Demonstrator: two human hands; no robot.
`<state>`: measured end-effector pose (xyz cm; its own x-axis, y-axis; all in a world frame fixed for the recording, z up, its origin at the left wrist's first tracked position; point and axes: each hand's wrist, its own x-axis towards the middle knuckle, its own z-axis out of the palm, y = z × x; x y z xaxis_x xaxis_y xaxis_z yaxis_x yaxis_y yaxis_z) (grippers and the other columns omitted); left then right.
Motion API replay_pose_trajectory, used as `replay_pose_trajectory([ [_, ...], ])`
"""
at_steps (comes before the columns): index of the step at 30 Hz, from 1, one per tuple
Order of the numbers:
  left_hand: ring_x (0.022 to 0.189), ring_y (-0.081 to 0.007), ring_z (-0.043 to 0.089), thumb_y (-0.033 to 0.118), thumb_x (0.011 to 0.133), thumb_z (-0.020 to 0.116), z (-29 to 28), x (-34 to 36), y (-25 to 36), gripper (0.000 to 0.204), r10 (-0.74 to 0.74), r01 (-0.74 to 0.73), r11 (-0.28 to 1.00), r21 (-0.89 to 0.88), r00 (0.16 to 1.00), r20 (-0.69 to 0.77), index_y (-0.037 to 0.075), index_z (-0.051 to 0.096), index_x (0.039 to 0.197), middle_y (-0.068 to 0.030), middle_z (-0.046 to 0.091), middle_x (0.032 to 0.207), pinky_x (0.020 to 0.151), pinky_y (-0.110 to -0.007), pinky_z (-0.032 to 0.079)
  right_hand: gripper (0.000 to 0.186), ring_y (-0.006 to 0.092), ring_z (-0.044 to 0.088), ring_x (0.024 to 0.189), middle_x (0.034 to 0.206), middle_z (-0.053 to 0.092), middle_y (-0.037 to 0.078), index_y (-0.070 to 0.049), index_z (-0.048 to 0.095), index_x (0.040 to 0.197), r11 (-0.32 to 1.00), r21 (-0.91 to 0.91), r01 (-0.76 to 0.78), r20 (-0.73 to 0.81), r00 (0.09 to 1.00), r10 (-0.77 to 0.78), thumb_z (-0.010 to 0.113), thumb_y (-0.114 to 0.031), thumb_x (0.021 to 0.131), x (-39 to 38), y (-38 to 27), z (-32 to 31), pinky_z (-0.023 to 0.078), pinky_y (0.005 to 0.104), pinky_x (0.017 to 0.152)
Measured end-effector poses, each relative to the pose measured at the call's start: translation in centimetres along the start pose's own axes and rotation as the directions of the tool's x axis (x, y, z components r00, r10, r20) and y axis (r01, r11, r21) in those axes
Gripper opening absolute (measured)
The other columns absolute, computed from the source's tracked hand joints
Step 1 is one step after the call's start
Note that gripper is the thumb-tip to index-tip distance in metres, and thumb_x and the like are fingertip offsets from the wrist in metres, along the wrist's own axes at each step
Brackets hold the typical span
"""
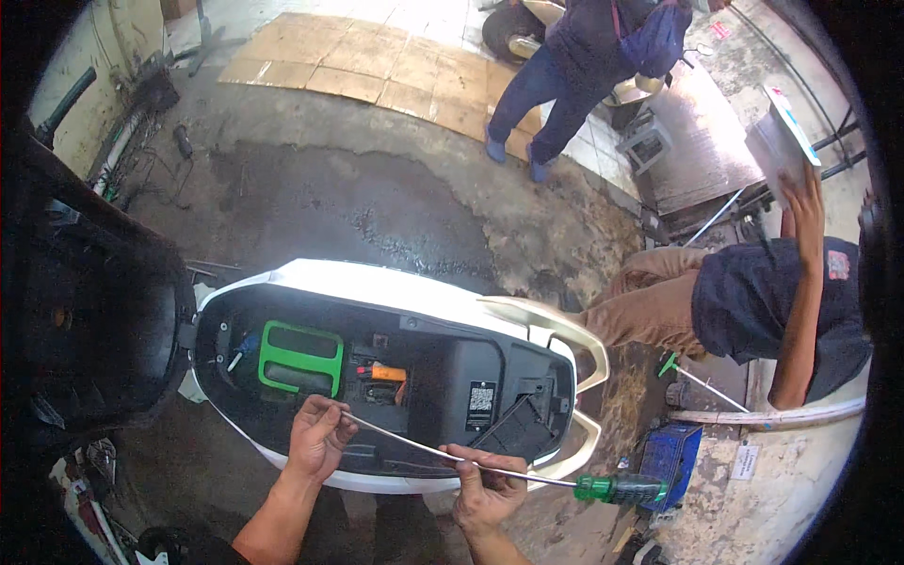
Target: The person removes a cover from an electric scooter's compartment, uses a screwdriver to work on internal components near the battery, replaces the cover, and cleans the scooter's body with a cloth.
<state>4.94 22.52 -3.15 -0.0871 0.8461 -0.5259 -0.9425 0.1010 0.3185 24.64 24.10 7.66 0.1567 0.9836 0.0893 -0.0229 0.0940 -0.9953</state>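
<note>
Fingers of the left hand [318, 435] curl around the tip end of a long screwdriver [471, 460], while the right hand [486, 490] pinches its metal shaft further along, thumb on top. The shaft runs between both hands across the near rim of the scooter's open storage bay [395, 377]; the green handle [617, 488] juts out well past the right hand, held by neither, beside a blue crate [670, 452].

Frame centre: open scooter [395, 311], seat [85, 311] raised at left. Lower centre: left hand [318, 435] and right hand [487, 490] gripping long screwdriver [508, 471], green handle pointing right.
</note>
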Motion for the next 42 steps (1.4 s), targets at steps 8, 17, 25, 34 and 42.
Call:
replay_pose_trajectory([
  [8,0.086,-0.0182,0.056,0.014,0.093,0.061,3.2,1.3,-0.4,0.019,-0.117,0.133,0.972,0.196,0.989,-0.094,0.008,0.05,0.106,-0.0071,0.057,0.101,0.081,-0.039,0.048,0.022,0.0307,0.067,0.095,0.105,0.061,0.026,-0.002,0.046,0.103,0.981,-0.188,0.035,0.158,0.988,-0.005,0.058,0.009,0.088,1.0,-2.6,-0.8,0.057,0.0379,0.082],
  [17,0.09,-0.0181,0.06,0.016,0.093,0.062,0.6,4.7,-3.2,0.024,-0.116,0.22,0.93,0.295,0.936,-0.331,0.0,0.053,0.108,-0.0092,0.062,0.1,0.084,-0.036,0.052,0.009,0.0303,0.065,0.102,0.108,0.064,0.024,0.003,0.057,0.099,0.923,-0.371,-0.103,0.177,0.968,0.179,0.057,-0.002,0.091,-1.3,-0.1,0.5,0.051,0.037,0.088],
  [25,0.1,-0.0215,0.061,0.007,0.09,0.06,-0.5,6.4,-3.8,0.038,-0.271,0.368,0.868,0.332,0.913,-0.305,-0.007,0.047,0.122,-0.0149,0.062,0.111,0.089,-0.037,0.05,0.009,0.0303,0.065,0.102,0.111,0.064,0.023,0.004,0.059,0.099,0.856,-0.492,-0.158,0.131,0.959,0.252,0.056,0.0,0.091,-1.1,1.5,1.0,0.052,0.0362,0.087],
  [34,0.084,-0.0179,0.066,0.008,0.085,0.056,0.0,10.6,-3.3,0.06,-0.443,0.5,0.63,0.594,0.86,-0.253,-0.004,0.035,0.14,-0.0139,0.069,0.101,0.067,-0.028,0.051,0.011,0.0336,0.064,0.103,0.11,0.064,0.023,0.003,0.059,0.101,0.77,-0.628,-0.112,0.109,0.967,0.23,0.055,0.001,0.091,1.7,4.3,3.4,0.051,0.0392,0.088],
  [42,0.07,-0.0157,0.067,0.01,0.084,0.057,-1.1,13.1,-3.6,0.064,-0.442,0.449,0.489,0.748,0.867,-0.231,-0.004,0.03,0.141,-0.0131,0.07,0.094,0.049,-0.023,0.045,0.012,0.0242,0.064,0.1,0.111,0.064,0.021,0.005,0.058,0.102,0.736,-0.672,-0.081,0.131,0.966,0.225,0.05,0.0,0.095,3.4,6.9,5.4,0.052,0.0326,0.087],
])
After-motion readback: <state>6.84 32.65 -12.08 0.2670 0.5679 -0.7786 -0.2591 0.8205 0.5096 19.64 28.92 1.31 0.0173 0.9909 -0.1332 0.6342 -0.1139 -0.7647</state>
